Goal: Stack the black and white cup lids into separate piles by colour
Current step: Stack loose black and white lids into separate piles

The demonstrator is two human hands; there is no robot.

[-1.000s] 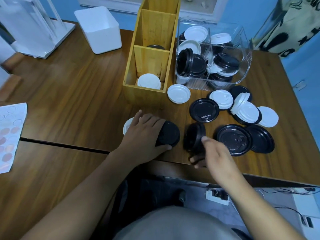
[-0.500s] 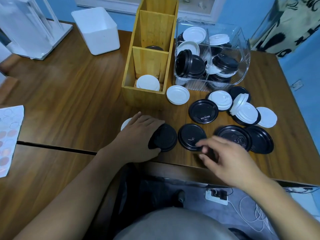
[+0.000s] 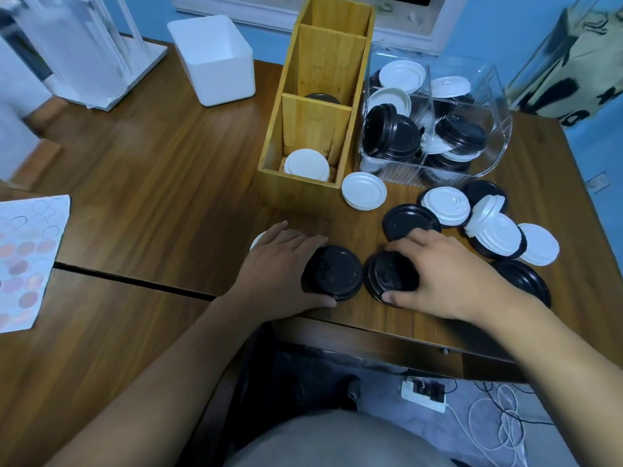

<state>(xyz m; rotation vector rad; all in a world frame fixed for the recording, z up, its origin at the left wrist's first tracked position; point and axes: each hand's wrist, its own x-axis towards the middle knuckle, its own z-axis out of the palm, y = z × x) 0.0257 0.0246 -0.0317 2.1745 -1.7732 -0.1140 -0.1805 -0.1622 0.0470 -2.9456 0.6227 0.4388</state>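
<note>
Near the table's front edge my left hand point(image 3: 279, 267) grips a low pile of black lids point(image 3: 333, 273), fingers behind it and thumb in front. Just to its right my right hand point(image 3: 448, 274) holds a single black lid point(image 3: 387, 276) between thumb and fingers, flat on the table. A white lid point(image 3: 257, 239) peeks out from under my left hand. More loose lids lie to the right: a white one point(image 3: 364, 195), a black one point(image 3: 409, 220), a tilted white pile point(image 3: 492, 227) and a black one point(image 3: 524, 279). White lids point(image 3: 306, 165) sit in the wooden organiser's point(image 3: 293, 193) front compartment.
A clear container point(image 3: 499, 106) with mixed black and white lids stands behind the loose ones. A white box point(image 3: 215, 72) and a white stand point(image 3: 84, 52) are at the back left. A sheet printed with circles point(image 3: 27, 257) lies at the left edge.
The black lid that my right hand held on edge was laid flat and released. My right hand then moved back left over it and now grips it. My left hand stayed on its pile.
</note>
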